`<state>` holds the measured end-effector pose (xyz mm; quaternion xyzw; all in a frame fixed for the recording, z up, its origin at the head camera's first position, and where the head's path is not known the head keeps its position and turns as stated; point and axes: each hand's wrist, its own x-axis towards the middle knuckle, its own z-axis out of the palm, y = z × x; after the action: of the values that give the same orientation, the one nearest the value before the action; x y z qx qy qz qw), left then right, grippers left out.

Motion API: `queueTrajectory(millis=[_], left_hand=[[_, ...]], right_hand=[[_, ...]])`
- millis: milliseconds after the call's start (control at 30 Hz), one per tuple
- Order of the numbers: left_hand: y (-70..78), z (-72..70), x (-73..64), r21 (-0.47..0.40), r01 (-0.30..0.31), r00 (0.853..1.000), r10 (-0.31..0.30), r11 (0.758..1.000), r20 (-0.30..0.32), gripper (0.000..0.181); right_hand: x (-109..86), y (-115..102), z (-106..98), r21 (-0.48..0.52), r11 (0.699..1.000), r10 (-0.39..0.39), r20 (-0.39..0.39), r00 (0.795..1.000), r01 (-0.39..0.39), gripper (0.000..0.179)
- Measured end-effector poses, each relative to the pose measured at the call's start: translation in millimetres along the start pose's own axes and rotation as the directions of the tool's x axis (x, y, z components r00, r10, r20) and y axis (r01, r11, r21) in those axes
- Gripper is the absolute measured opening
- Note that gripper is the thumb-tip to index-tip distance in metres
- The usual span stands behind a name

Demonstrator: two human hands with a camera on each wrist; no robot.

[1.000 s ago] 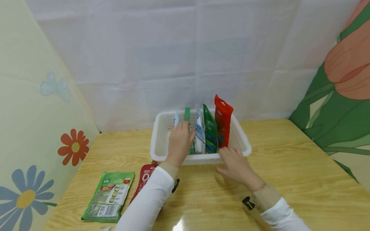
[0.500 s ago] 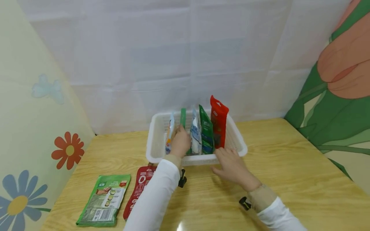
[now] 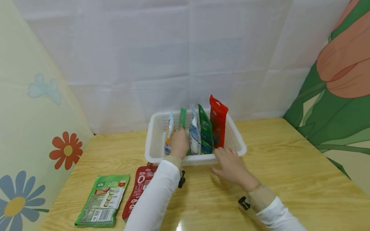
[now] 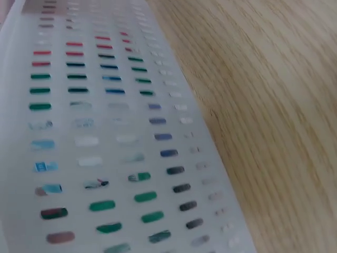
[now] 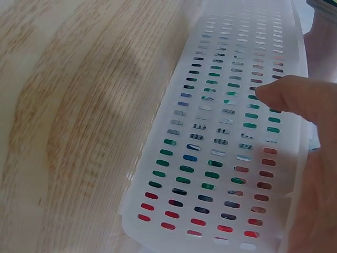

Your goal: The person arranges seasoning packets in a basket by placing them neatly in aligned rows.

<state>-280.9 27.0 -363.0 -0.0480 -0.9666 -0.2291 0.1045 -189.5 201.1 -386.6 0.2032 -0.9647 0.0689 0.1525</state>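
A white plastic basket (image 3: 153, 138) stands against the back cloth with several upright food packets inside. My left hand (image 3: 179, 142) reaches into it, fingers curled at the near edge of a narrow green packet (image 3: 182, 117); the fingertips are hidden. To its left stands a light-blue and orange packet (image 3: 169, 131); to its right come a white-blue packet (image 3: 195, 136), a dark green packet (image 3: 206, 133) and a tall red packet (image 3: 218, 120). My right hand (image 3: 231, 163) grips the basket's front rim, fingers over it and thumb (image 5: 284, 97) against the slotted outer wall.
On the wooden table (image 3: 274, 160), a green packet with a barcode (image 3: 102, 200) and a red spouted pouch (image 3: 140, 186) lie flat at front left. My left sleeve (image 3: 156, 195) partly covers the pouch. A white cloth (image 3: 185, 64) hangs behind the basket.
My left hand has moved lower into the basket beside the narrow green packet, whose top now leans slightly right. The right hand keeps its grip on the rim. The view has shifted slightly.
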Motion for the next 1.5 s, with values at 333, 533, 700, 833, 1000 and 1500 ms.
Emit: queueTrajectory(millis=[333,533,700,833,1000,1500], left_hand=[[2.0,-3.9,-6.6,-0.113,0.112,0.989,-0.1,0.987,0.105,0.034],[-0.6,-4.5,-2.5,-0.123,0.173,0.954,-0.135,0.977,0.269,0.046],[-25.0,42.3,22.1,-0.105,0.126,0.958,-0.093,0.986,0.271,0.054],[-62.1,114.7,57.7,-0.076,0.065,0.983,-0.051,0.995,0.176,0.054],[-81.2,151.5,75.7,-0.09,0.068,0.983,-0.051,0.994,0.177,0.057],[-5.9,-13.2,-8.4,-0.198,0.182,0.927,-0.1,0.963,0.363,0.054]], right_hand=[[0.4,2,1,0.002,1.0,0.0,-0.007,1.0,0.0,0.044],[0.5,1,2,0.014,1.0,0.001,-0.009,1.0,-0.001,0.044],[0.8,1,1,0.013,1.0,0.002,-0.009,1.0,-0.002,0.044],[0.6,1,1,0.011,1.0,-0.001,-0.01,1.0,0.001,0.042],[-0.2,1,2,0.008,1.0,-0.008,-0.018,1.0,0.009,0.041],[0.0,1,2,0.003,1.0,-0.011,-0.023,1.0,0.011,0.041]])
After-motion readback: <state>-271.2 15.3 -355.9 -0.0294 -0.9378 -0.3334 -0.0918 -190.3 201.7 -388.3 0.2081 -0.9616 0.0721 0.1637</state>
